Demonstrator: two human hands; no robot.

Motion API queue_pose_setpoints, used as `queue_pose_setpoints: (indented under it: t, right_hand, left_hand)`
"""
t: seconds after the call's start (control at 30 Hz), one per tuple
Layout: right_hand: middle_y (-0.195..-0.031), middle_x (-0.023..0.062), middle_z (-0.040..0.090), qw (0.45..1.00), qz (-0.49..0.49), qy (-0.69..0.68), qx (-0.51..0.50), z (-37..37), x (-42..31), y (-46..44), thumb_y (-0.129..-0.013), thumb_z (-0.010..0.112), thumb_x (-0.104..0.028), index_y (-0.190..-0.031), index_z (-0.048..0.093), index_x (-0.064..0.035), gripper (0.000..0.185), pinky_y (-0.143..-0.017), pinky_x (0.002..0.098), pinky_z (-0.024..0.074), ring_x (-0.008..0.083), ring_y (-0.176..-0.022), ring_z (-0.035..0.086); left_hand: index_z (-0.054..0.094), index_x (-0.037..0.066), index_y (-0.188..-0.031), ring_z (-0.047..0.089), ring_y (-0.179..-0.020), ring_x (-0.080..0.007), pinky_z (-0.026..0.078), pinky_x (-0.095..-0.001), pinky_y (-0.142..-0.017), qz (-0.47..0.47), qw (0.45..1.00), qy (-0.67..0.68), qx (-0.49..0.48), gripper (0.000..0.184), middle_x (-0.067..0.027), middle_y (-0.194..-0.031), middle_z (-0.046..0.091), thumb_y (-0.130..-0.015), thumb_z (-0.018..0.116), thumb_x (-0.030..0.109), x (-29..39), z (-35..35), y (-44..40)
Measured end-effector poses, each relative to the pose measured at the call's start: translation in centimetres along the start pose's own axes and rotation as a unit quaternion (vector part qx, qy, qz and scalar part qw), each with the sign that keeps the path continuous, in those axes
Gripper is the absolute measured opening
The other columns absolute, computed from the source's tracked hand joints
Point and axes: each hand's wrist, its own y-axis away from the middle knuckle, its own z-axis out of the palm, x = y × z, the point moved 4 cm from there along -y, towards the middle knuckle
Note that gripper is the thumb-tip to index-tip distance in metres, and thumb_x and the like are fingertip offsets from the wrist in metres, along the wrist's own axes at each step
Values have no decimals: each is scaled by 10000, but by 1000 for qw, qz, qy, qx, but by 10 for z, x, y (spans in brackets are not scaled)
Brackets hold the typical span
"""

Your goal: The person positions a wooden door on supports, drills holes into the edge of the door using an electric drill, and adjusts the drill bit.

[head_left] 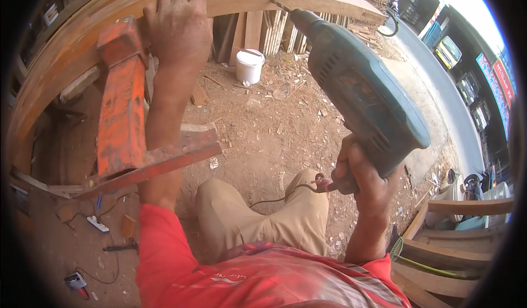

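Note:
My right hand is wrapped round the grip of a blue-green power drill, which points up and to the left. The tip of its bit meets the side of a long pale wooden beam at the top. Over that beam lies my left hand, its fingers curled over the upper edge and pressed together. Just left of this hand, a worn orange metal clamp stands against the wood, with a reddish bar across its lower end.
A white lidded bucket stands on the littered dirt ground beyond the beam. Wooden frames lie at the lower right. Cables and a white power strip lie at the lower left. A road with parked vehicles runs along the right.

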Motion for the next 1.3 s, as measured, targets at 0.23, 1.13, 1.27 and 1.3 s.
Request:
queue_pose_setpoints:
  t: [0.23,1.13,1.27,1.3]
  right_hand:
    - [-700,5,591,999,0,34,-10,-1,4,3,-856,630,-74,-893,641,18,100,-501,241,405,73,-577,535]
    - [-724,80,633,996,-48,65,-29,-2,20,4,-916,661,-175,-1182,586,98,389,-465,254,447,116,-551,589]
    - [-731,84,639,997,-19,67,-16,-1,17,3,-919,665,-184,-1201,583,100,408,-463,252,450,120,-547,596]
    - [-729,82,638,997,-37,63,-22,-1,18,2,-919,667,-186,-1203,583,100,412,-463,252,451,121,-546,596]
  left_hand:
    - [641,75,-1262,648,-1155,-304,522,-442,-973,28,984,-17,-175,538,-103,-1215,707,-765,834,144,5,8,-25]
    - [629,92,-1318,658,-1188,-307,541,-427,-992,56,991,12,-122,484,-79,-1309,689,-846,714,23,7,4,-15]
    - [639,88,-1302,658,-1188,-307,540,-427,-991,40,988,13,-151,467,-83,-1311,689,-845,709,17,11,-1,-18]
    - [639,88,-1302,658,-1188,-307,540,-427,-991,40,988,13,-151,467,-83,-1311,689,-845,709,17,10,1,-17]
